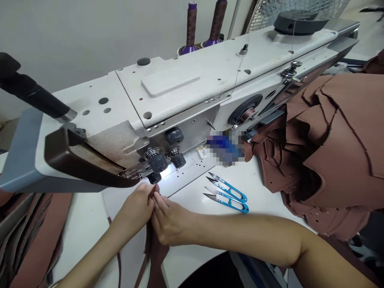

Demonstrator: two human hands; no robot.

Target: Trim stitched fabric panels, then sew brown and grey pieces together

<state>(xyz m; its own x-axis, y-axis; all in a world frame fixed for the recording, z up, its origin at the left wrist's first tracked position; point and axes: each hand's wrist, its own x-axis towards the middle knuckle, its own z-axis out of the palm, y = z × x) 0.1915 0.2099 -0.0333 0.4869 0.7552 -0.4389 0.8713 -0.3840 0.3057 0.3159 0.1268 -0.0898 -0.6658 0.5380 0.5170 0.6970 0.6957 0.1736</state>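
Note:
Just in front of the sewing machine's (180,80) lit needle area, my left hand (139,203) and my right hand (168,218) meet, fingertips close together. Both pinch the edge of a brown leather piece (157,256), which hangs down below them toward the table's front edge. A narrow brown strip (141,272) trails beside it. Most of the leather between my fingers is covered by the hands, and the needle itself is hidden behind the machine head. To the right of my right hand lie two blue-handled thread snips (228,194), blades pointing left.
A heap of brown leather pieces (339,152) covers the right side of the table. More brown pieces (39,236) are stacked at the left. Brown thread spools (191,26) stand behind the machine, and a fan (270,16) is at the back right.

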